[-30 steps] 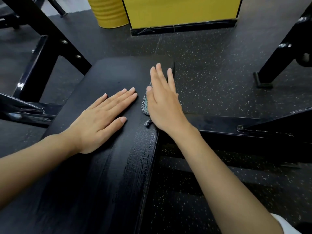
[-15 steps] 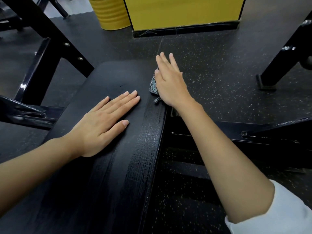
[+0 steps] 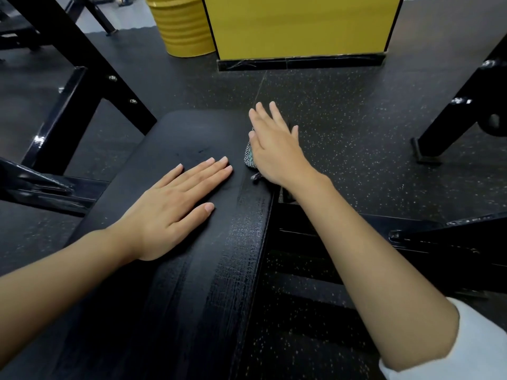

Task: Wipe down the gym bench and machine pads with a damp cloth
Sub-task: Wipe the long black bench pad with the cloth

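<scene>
A black padded gym bench (image 3: 175, 283) runs from the bottom of the view toward the middle. My left hand (image 3: 175, 207) lies flat on its top, fingers straight and together. Near the far right edge of the pad, my right hand (image 3: 274, 149) presses flat on a grey-green patterned cloth (image 3: 249, 157). Most of the cloth is hidden under the palm; only its left edge and a small tail show. A wet streaked band shines along the right side of the pad.
Black steel frame bars (image 3: 82, 86) rise on the left, and another leg (image 3: 461, 111) stands at the right. A low black crossbar (image 3: 428, 237) runs under my right forearm. A yellow drum (image 3: 183, 26) and yellow panel (image 3: 301, 23) stand on the speckled rubber floor (image 3: 356, 127).
My right hand has slid the cloth forward along the right edge of the pad toward its far end. My left hand has stayed flat in the same place on the pad.
</scene>
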Tool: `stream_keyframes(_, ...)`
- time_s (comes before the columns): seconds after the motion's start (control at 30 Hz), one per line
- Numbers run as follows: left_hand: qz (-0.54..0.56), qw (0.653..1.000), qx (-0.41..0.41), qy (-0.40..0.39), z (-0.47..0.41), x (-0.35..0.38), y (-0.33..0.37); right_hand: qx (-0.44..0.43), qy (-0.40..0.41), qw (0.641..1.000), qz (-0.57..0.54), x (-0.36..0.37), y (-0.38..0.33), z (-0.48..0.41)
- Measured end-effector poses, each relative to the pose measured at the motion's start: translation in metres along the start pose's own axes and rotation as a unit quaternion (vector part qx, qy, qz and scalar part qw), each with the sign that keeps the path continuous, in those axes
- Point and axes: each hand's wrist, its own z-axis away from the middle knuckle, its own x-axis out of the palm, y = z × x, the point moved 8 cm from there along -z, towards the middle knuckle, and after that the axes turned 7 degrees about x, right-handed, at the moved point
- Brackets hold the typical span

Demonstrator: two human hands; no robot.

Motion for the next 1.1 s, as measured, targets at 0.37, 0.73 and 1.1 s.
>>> stream_keyframes(0.37,0.020,0.999,-0.002,0.032,-0.002,-0.001,-0.004,-0.041,-0.044,0.975,0.214,0.020,-0.036,0.006)
stream_keyframes(0.73,0.024,0.999,-0.027,0.004,0.043,-0.003,-0.009,-0.067,-0.061,0.974,0.210,0.039,-0.064,0.031)
stream_keyframes(1.1,-0.018,0.995,-0.101,0.021,0.135,-0.001,0.014,-0.155,-0.099,0.971,0.153,0.086,-0.134,0.072)
